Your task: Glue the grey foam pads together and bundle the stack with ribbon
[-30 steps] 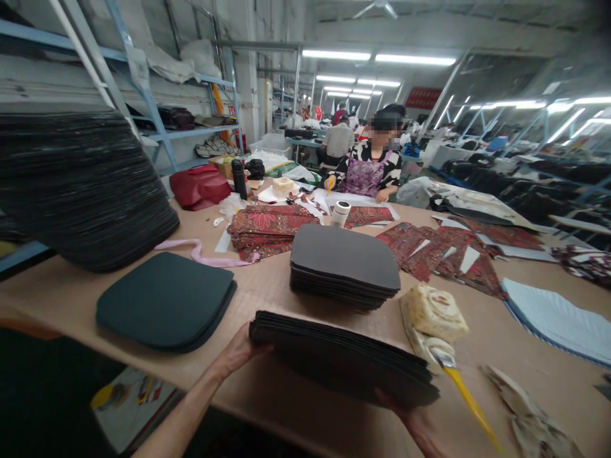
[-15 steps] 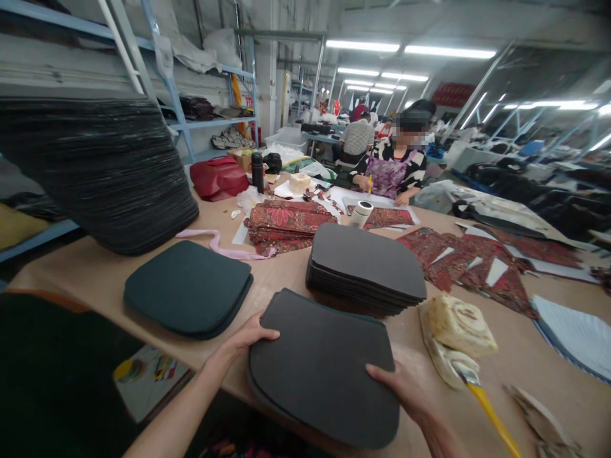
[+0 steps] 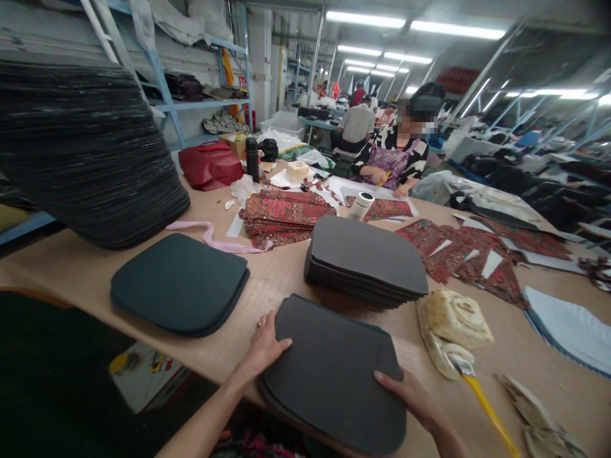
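the left hand (image 3: 268, 346) clasps the left edge of the held stack (image 3: 334, 375) of dark grey panels, thumb on the top face and fingers along the side, while the right hand (image 3: 405, 391) grips its right edge, thumb uppermost; this paired hold probably keeps the loose sheets flush. the right hand's fingers vanish underneath, and whether the held stack rests on the brown tabletop (image 3: 279, 270) or is slightly raised cannot be told, since it covers the table's near edge. right of the held stack lies a yellow-handled brush (image 3: 487, 404), its bristle end propped by a crusted cream block (image 3: 456, 316), perhaps to spare the table; the handle is cut off below. left of the held stack sits a green-black panel pile (image 3: 179, 283), and just beyond it a thicker grey panel stack (image 3: 367, 257), apparently set apart to keep batches separate. farther left looms a tall black stack (image 3: 90, 152), cropped by the frame. well beyond the held stack are red patterned pieces (image 3: 289, 213) and a white bottle (image 3: 361, 205), its base hidden, then a co-worker (image 3: 389, 159) whose yellow tool is too small to identify.
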The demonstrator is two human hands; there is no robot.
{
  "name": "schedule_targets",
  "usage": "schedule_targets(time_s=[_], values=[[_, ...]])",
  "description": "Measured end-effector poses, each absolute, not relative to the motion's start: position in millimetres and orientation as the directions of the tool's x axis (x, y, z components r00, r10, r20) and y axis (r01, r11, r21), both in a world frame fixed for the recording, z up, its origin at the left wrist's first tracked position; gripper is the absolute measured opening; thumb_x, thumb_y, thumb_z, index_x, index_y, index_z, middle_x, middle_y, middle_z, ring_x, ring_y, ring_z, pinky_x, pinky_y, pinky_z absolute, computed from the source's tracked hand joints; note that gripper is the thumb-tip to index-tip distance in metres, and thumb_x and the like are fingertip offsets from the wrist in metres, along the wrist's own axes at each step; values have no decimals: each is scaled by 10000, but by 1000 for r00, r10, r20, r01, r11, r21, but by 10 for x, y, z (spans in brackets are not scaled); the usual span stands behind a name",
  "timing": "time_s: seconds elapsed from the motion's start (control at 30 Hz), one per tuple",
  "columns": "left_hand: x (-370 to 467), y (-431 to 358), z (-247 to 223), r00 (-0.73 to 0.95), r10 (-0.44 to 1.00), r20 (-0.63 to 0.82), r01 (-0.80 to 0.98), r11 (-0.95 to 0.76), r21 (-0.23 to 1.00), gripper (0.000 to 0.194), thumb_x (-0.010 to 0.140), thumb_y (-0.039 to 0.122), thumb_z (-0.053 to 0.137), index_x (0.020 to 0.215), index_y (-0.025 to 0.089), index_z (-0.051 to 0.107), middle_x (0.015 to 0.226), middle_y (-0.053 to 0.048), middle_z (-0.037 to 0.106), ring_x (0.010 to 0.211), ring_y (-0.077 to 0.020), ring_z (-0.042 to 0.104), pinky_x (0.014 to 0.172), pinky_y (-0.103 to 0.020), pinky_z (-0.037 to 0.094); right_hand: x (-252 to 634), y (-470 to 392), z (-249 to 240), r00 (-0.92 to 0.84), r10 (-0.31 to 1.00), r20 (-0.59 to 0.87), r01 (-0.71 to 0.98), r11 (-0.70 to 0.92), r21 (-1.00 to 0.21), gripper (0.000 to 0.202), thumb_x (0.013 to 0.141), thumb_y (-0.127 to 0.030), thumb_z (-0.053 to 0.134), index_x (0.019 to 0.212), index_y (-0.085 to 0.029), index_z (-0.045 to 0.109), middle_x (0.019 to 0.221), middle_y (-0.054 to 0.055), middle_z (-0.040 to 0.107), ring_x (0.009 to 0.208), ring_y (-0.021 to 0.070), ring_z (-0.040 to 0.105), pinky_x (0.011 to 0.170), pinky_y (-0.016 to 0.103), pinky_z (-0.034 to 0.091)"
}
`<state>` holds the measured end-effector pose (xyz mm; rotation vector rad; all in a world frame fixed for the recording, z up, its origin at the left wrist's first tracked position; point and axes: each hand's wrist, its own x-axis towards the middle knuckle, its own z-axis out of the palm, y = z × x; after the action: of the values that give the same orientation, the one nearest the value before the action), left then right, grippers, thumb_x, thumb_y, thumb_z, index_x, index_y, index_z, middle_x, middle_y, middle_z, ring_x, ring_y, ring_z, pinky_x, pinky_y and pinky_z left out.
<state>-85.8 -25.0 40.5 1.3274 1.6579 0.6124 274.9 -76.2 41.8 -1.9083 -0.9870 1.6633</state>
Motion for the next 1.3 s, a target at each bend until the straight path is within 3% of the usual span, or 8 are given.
schedule_targets(time_s=[0.1, 0.2, 0.4, 0.6, 0.77, 1.03, 1.17, 1.3], values=[[-805, -359, 440, -68, 945, -321, 504, 310, 806, 784, 704, 331, 570, 1371, 50, 268, 1461, -237, 262, 1363, -348, 226, 1106, -480, 165, 2807, -768, 326, 333, 772, -541, 392, -635, -665, 863, 585, -660, 643, 1230, -110, 481, 1001, 139, 683, 915, 309, 658, 799, 443, 525], [-762, -424, 458, -65, 943, -326, 473, 317, 822, 740, 779, 361, 484, 1394, 39, 226, 1448, -227, 306, 1352, -309, 279, 1108, -446, 206, 2744, -785, 230, 442, 822, -359, 459, -551, -697, 924, 651, -727, 522, 1327, -114, 374, 1200, 175, 591, 1095, 306, 581, 918, 424, 474], [-731, -437, 405, -102, 948, -301, 425, 315, 848, 688, 804, 321, 461, 1382, 30, 229, 1421, -228, 350, 1339, -270, 318, 1106, -410, 254, 2374, -843, 202, 385, 885, -262, 569, -451, -688, 880, 795, -708, 302, 1412, -85, 231, 1486, 167, 246, 1381, 289, 217, 1140, 441, 163], [-707, -405, 272, -157, 953, -257, 441, 301, 846, 701, 709, 144, 517, 1360, 72, 267, 1395, -192, 391, 1312, -251, 360, 1104, -398, 273, 2435, -944, 51, 316, 943, -105, 684, -303, -663, 854, 827, -670, 277, 1388, -27, 266, 1434, 212, 320, 1347, 321, 288, 1113, 476, 239], [-649, -489, 311, -183, 968, -171, 532, 244, 811, 753, 618, 90, 592, 1330, 151, 354, 1421, -144, 368, 1333, -280, 319, 1100, -432, 277, 2175, -863, 46, 162, 965, 205, 904, -62, -423, 762, 859, -603, 289, 1323, -7, 387, 1437, 252, 297, 1360, 356, 230, 1071, 533, 250], [-2046, -266, 883, -376, 924, 68, 754, 263, 602, 443, 795, 294, 538, 1220, 191, 469, 1281, -139, 464, 1214, -320, 388, 995, -502, 316, 1618, -832, -229, -124, 973, 193, 954, 171, -247, 512, 866, -455, 307, 1256, -227, 546, 1351, 70, 496, 1283, 303, 399, 1010, 518, 310], [-2666, -198, 852, -338, 940, 44, 784, 255, 566, 127, 757, 291, 574, 824, 183, 567, 924, -88, 574, 932, -260, 518, 875, -410, 393, 1781, -800, -408, -160, 973, 165, 952, 196, -235, 507, 823, -489, 381, 1230, -258, 575, 1340, 61, 507, 1236, 313, 460, 969, 515, 374], [-2896, -130, 760, -284, 959, 18, 758, 213, 616, 181, 811, 293, 468, 666, 197, 518, 762, -44, 564, 793, -200, 528, 806, -327, 398, 1907, -779, -388, -159, 979, 130, 924, 194, -329, 513, 799, -521, 429, 1196, -242, 597, 1308, 79, 537, 1229, 331, 467, 980, 533, 390]])
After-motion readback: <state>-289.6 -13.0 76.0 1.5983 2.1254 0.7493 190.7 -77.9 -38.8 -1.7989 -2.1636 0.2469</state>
